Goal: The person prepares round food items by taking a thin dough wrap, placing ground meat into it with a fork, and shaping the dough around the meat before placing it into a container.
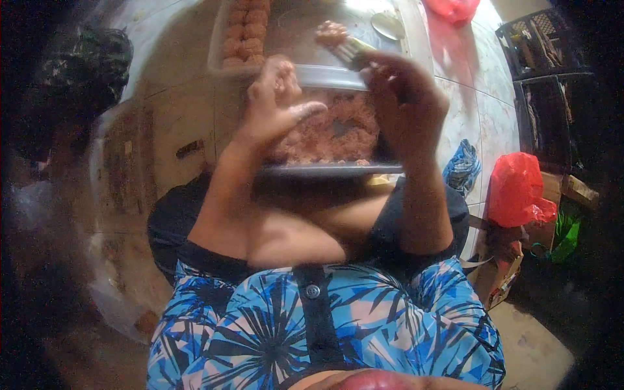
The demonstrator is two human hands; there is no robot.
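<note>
My right hand [413, 97], raised over the right side of a dark-rimmed tray [331, 169], grips a pale green, ribbed piece [354, 49]. A lump of pinkish minced mixture [331, 32] sits on its far end. Motion blurs that hand, and its exact hold is partly hidden. Over the tray's left side is my left hand [276, 107], thumb stretched away from the fingers, with pinkish paste seemingly on the fingertips. Reddish-brown minced mixture [325, 133] covers much of the tray, with a dark patch showing through.
Beyond stands a pale shallow container [318, 77] with rows of brown rounded pieces [244, 32] on its left and an oval metallic thing [388, 26] at its right. Red plastic bags [517, 185], a blue bag [461, 166] and a black crate [549, 84] lie to the right.
</note>
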